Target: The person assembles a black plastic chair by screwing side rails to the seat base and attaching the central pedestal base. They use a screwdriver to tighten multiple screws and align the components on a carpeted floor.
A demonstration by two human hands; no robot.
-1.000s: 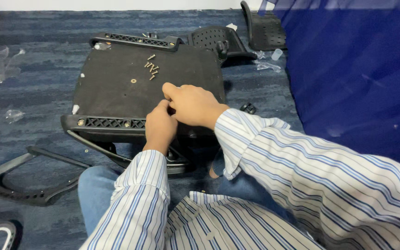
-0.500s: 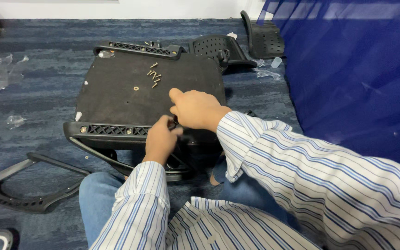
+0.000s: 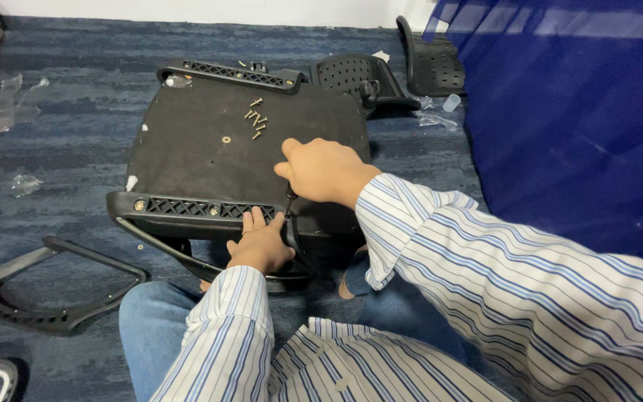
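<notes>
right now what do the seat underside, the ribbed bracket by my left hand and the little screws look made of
Seat underside: looks like matte black fabric or felt over a board; dull, no shine, pale scuffs.
Ribbed bracket: probably moulded black plastic; slight sheen, latticed ribs, left hand resting on it.
Screws: apparently metal, brassy or zinc tint with small glints; too small to say more.

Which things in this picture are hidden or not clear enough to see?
Head view only:
- Right hand covers most of the thin dark tool; its type is unclear.
- Left hand hides the seat edge under its fingers.
- Loose screws on the seat underside: too small to count surely.
- Curved black part: cut by the left edge.
</notes>
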